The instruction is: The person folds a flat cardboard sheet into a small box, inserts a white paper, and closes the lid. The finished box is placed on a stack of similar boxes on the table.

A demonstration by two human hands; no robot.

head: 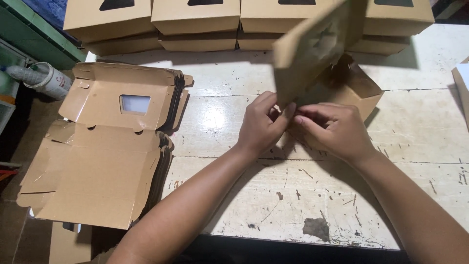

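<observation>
The forearms come in from the bottom edge, nearest the camera, and meet over the worn white tabletop (303, 195), scuffed and flaked with dark patches. On it, left of the arms, lies a thick stack of flat box blanks (102, 166), brown card with a small window cut in the top sheet; the stack overhangs the tabletop's left edge. Along the far side stands a row of finished boxes (195, 17), two layers high, each with a dark window on top.

The half-folded box (342, 85) sits between the hands and that row, its lid flap raised and blurred. The left hand (261, 124) pinches the flap's lower edge between thumb and fingers; the right hand (334, 129) is curled around the box's near corner, fingertips gripping the card right beside the left.

Risk, as I judge it: the thin card could crease or tear at the fold if the two pinches pull unevenly, and the raised flap could swing into the finished row just behind, which leaves little room. A white bottle (46, 80) lies on its side off the left edge, well apart from the work
</observation>
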